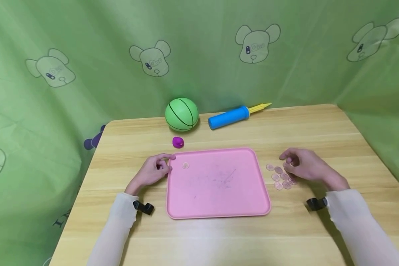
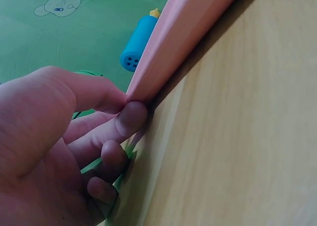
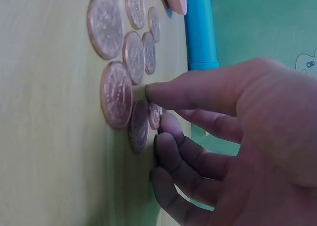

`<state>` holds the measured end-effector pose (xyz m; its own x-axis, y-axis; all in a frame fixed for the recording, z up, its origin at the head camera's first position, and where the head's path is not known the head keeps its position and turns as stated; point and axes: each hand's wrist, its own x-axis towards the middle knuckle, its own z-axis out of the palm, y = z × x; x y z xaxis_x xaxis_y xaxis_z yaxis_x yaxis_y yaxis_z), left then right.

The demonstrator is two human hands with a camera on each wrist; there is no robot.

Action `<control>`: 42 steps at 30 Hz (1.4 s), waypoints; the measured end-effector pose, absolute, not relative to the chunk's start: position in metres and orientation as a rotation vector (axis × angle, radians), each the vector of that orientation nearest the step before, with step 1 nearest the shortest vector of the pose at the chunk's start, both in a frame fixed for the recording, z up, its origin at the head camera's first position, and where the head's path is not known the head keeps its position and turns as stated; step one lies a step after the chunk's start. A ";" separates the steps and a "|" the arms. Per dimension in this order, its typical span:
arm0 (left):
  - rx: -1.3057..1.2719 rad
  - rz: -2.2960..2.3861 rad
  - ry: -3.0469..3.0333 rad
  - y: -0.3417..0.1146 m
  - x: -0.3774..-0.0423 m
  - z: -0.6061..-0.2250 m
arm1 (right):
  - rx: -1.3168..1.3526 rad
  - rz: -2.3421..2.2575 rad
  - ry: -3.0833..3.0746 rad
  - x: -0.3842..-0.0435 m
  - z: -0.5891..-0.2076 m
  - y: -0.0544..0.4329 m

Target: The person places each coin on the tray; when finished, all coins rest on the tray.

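Observation:
In the head view, my left hand [image 1: 153, 170] is at the upper left corner of a pink tray [image 1: 219, 210]. The left wrist view shows its thumb and a finger pinching the tray wall [image 2: 163, 52]. One copper-coloured coin [image 1: 185, 165] lies on the tray near that corner. Right of the tray, my right hand [image 1: 306, 164] reaches down over several loose coins [image 1: 278, 170] on the table. In the right wrist view its thumb and fingers are parted, and a coin [image 3: 155, 116] lies flat close by the thumb tip, partly hidden by the fingers.
Behind the tray sit a small purple object [image 1: 178, 142], a green ball [image 1: 181, 114] with black lines, and a blue pump [image 1: 229, 117] with a yellow nozzle. A green curtain [image 1: 203, 81] borders the wooden table [image 1: 199, 244] at the back and sides.

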<state>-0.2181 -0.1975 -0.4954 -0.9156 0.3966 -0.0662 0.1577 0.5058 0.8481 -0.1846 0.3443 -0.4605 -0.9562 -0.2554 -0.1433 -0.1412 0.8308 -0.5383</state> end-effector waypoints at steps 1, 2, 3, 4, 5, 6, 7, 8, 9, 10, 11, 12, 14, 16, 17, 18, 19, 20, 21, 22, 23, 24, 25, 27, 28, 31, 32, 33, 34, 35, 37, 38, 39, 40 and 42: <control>0.472 1.366 2.500 -0.197 -0.218 -0.495 | -0.313 -0.797 2.799 -0.184 -0.461 0.344; 0.476 1.362 2.502 -0.197 -0.218 -0.495 | -0.316 -0.793 2.798 -0.184 -0.461 0.343; 0.478 1.356 2.506 -0.197 -0.218 -0.495 | -0.321 -0.790 2.800 -0.183 -0.461 0.342; 0.482 1.350 2.510 -0.197 -0.218 -0.495 | -0.322 -0.792 2.799 -0.183 -0.461 0.342; 0.489 1.346 2.512 -0.197 -0.219 -0.495 | -0.319 -0.792 2.798 -0.183 -0.461 0.341; 0.493 1.341 2.514 -0.197 -0.219 -0.495 | -0.314 -0.797 2.796 -0.183 -0.461 0.341; 0.496 1.339 2.515 -0.197 -0.219 -0.495 | -0.311 -0.799 2.802 -0.184 -0.461 0.340; 0.500 1.336 2.515 -0.197 -0.219 -0.495 | -0.308 -0.803 2.814 -0.184 -0.461 0.340; 0.502 1.335 2.515 -0.197 -0.219 -0.495 | -0.308 -0.810 2.832 -0.184 -0.460 0.338; 0.504 1.336 2.514 -0.197 -0.219 -0.495 | -0.312 -0.819 2.858 -0.184 -0.460 0.337; 0.505 1.337 2.513 -0.198 -0.220 -0.496 | -0.317 -0.833 2.889 -0.185 -0.460 0.334; 0.503 1.336 2.513 -0.198 -0.220 -0.496 | -0.327 -0.855 2.923 -0.184 -0.459 0.332; 0.501 1.337 2.515 -0.198 -0.219 -0.496 | -0.354 -0.889 3.001 -0.185 -0.458 0.325; 0.501 1.336 2.518 -0.198 -0.219 -0.496 | -0.380 -0.926 3.058 -0.185 -0.456 0.317; 0.499 1.337 2.518 -0.198 -0.219 -0.496 | -0.388 -0.942 3.077 -0.185 -0.455 0.313; 0.498 1.338 2.517 -0.198 -0.219 -0.496 | -0.392 -0.956 3.090 -0.186 -0.454 0.309; 0.497 1.339 2.515 -0.198 -0.219 -0.496 | -0.397 -0.968 3.100 -0.187 -0.453 0.305; 0.498 1.341 2.512 -0.198 -0.219 -0.496 | -0.397 -0.985 3.103 -0.187 -0.451 0.300; 0.500 1.344 2.512 -0.198 -0.219 -0.496 | -0.397 -1.001 3.102 -0.188 -0.450 0.296; 0.501 1.344 2.511 -0.198 -0.219 -0.496 | -0.391 -1.016 3.098 -0.189 -0.448 0.292; 0.503 1.346 2.509 -0.198 -0.219 -0.495 | -0.386 -1.030 3.093 -0.189 -0.447 0.287; 0.505 1.345 2.509 -0.198 -0.219 -0.495 | -0.382 -1.042 3.089 -0.190 -0.446 0.283; 0.505 1.345 2.508 -0.199 -0.219 -0.495 | -0.379 -1.057 3.082 -0.191 -0.445 0.278; 0.503 1.344 2.509 -0.199 -0.220 -0.496 | -0.377 -1.091 3.067 -0.193 -0.443 0.267; 0.503 1.342 2.508 -0.199 -0.219 -0.495 | -0.377 -1.111 3.059 -0.195 -0.442 0.261; 0.502 1.341 2.501 -0.200 -0.220 -0.496 | -0.383 -1.170 3.029 -0.199 -0.440 0.242; 0.502 1.341 2.499 -0.200 -0.219 -0.496 | -0.383 -1.185 3.017 -0.201 -0.439 0.235; 0.501 1.340 2.496 -0.200 -0.219 -0.496 | -0.381 -1.195 3.002 -0.202 -0.439 0.228; 0.501 1.337 2.495 -0.200 -0.219 -0.496 | -0.383 -1.199 2.986 -0.204 -0.440 0.222; 0.502 1.337 2.493 -0.200 -0.219 -0.496 | -0.386 -1.199 2.970 -0.205 -0.441 0.216; 0.505 1.333 2.497 -0.200 -0.219 -0.496 | -0.386 -1.205 2.930 -0.208 -0.443 0.204; 0.505 1.332 2.499 -0.200 -0.219 -0.496 | -0.391 -1.208 2.912 -0.209 -0.444 0.199; 0.506 1.329 2.503 -0.200 -0.219 -0.496 | -0.400 -1.213 2.894 -0.211 -0.445 0.194; 0.509 1.326 2.508 -0.200 -0.219 -0.496 | -0.407 -1.221 2.877 -0.212 -0.446 0.189; 0.514 1.320 2.513 -0.199 -0.220 -0.496 | -0.420 -1.240 2.844 -0.214 -0.448 0.182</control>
